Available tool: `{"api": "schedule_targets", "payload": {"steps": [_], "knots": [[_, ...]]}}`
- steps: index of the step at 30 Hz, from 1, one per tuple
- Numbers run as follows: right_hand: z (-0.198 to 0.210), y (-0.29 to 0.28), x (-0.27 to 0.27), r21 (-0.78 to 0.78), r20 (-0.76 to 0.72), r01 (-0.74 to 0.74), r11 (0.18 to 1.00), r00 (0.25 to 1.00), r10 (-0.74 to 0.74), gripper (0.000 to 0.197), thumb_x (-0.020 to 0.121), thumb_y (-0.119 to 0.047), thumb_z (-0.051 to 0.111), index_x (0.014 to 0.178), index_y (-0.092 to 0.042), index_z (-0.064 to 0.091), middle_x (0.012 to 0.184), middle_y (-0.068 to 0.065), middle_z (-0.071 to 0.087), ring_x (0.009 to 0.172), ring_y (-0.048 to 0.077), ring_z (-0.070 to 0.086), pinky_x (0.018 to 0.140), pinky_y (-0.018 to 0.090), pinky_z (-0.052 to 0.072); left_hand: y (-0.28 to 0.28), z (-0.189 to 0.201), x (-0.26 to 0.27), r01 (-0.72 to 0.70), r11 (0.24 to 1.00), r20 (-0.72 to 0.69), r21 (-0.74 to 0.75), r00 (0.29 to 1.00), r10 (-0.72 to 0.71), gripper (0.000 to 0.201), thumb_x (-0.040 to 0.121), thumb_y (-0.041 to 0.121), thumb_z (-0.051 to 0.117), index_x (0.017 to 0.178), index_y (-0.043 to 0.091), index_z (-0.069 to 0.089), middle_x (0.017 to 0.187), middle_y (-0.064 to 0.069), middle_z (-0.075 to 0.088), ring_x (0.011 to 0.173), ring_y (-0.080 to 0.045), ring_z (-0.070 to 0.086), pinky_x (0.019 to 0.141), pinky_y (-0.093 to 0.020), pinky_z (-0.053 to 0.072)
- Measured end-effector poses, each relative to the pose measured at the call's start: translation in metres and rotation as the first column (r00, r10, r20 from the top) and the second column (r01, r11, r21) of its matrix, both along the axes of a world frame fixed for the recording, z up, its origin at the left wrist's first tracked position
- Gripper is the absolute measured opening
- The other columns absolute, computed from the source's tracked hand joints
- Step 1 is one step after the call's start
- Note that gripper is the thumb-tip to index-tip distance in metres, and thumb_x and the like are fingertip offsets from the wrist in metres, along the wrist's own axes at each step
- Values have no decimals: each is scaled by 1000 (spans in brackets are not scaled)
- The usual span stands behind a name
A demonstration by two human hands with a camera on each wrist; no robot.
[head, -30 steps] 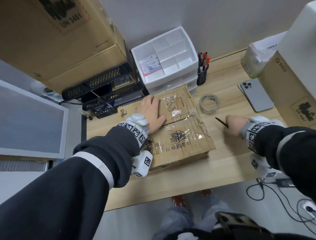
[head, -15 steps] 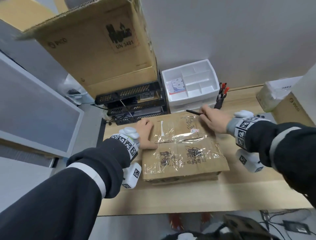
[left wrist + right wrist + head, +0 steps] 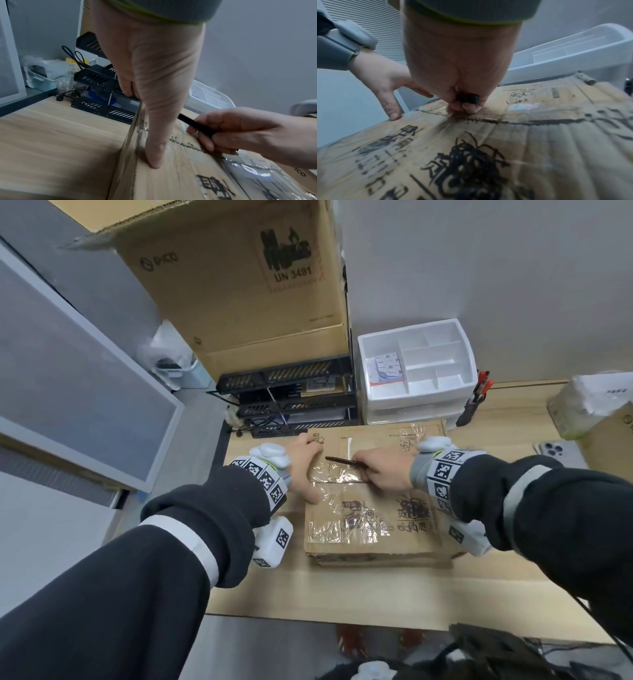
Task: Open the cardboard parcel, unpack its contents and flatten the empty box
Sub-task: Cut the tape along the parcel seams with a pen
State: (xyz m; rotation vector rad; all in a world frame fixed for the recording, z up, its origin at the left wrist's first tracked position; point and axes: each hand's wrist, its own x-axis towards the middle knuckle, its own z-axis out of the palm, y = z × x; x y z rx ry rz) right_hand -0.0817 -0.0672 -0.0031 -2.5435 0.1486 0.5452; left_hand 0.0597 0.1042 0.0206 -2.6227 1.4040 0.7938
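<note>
On the wooden bench (image 3: pixel 394 594), the cardboard parcel (image 3: pixel 373 529) lies flat and closed, just near of the white drawer organizer (image 3: pixel 419 371), its top under shiny clear tape (image 3: pixel 337 525). The right hand (image 3: pixel 385 470) has its fingers curled tight round a thin dark pen (image 3: pixel 344 462), held low with one end at the taped middle seam (image 3: pixel 488 120) while the other end points left toward the left hand (image 3: pixel 305 470). That hand lies spread on the parcel's left edge, fingers straight and holding nothing, thumb (image 3: pixel 155 155) pressed on the top close to the seam.

The chief risk, as I judge it, is a slip: the tape is slick and wrinkled, so if the pen skids instead of piercing it could jump along the seam toward the bracing thumb, which sits right in its line. Pushing too hard could drive the tip through the flaps into whatever is packed inside, which cannot be seen. The parcel looks shallow and soft-cornered, so it may also slide or buckle if the left hand eases off. A blunt tip may only stretch the tape rather than part it.

Writing: the big carton (image 3: pixel 239 278) at the far left carries "PICO" and "UN 3481" under a hazard mark. The parcel's top has large black Chinese characters and a crab-like drawing, too smeared under tape to read surely. Another carton (image 3: pixel 613 440) at the far right shows only a trace of print.
</note>
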Motion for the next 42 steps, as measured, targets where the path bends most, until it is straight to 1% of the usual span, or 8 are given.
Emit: {"api": "schedule_targets", "payload": {"steps": [5,11,15,20,23,30,34,42], "knots": [[2,5,0,-44,7,-69,997,998,69,20,92,-5,40,87,-20,52,87,4,64,79,26,61,73,38,51,5,-2,4,-9,1000,-38,1,999,9,126,53,43,95,155,13,27,161,-4,16,144,-23,29,114,-29,30],[-3,8,0,-68,49,-107,992,993,110,19,98,-16,43,107,-21,59,88,-2,66,81,23,63,76,40,54,6,-2,4,-25,1000,-61,-17,998,24,127,55,39,96,156,13,25,162,-3,14,145,-23,29,114,-27,28],[-8,11,-2,-82,87,-121,989,988,128,15,99,-20,43,102,-19,58,90,1,66,81,24,61,77,43,54,5,-1,3,-28,1000,-66,-11,997,27,127,52,38,97,155,14,27,160,-2,16,143,-22,32,114,-30,33],[-10,13,-1,-73,121,-122,990,984,130,19,101,-24,44,107,-19,62,87,-4,59,79,18,54,79,40,53,6,-3,2,-36,999,-63,-21,997,35,127,53,36,98,156,14,26,161,-2,16,143,-21,32,110,-24,30],[-11,14,-2,-65,135,-115,991,983,123,20,101,-24,44,107,-19,63,84,-8,54,82,20,57,79,37,51,7,-3,2,-44,999,-65,-25,997,43,128,53,36,98,156,14,26,161,-2,15,144,-22,31,110,-24,28],[-9,17,-3,-47,169,-102,994,980,109,22,100,-23,44,108,-19,64,92,-1,66,78,17,50,81,35,51,5,-1,0,-47,999,-64,-20,997,46,126,54,35,98,156,14,27,161,-2,15,144,-22,31,111,-25,29],[-6,22,-2,-51,165,-107,993,980,114,25,100,-22,44,113,-18,65,101,5,70,88,24,62,82,36,52,5,1,0,-40,999,-60,-17,997,39,125,55,33,98,155,13,27,160,-2,16,143,-22,31,110,-24,29],[-4,26,-3,-144,167,-134,980,973,158,29,102,-26,42,119,-19,64,101,4,69,91,26,64,76,37,53,1,5,-2,-4,999,-19,34,1000,4,121,55,35,97,152,11,30,155,-4,21,137,-23,37,108,-29,36]]}}
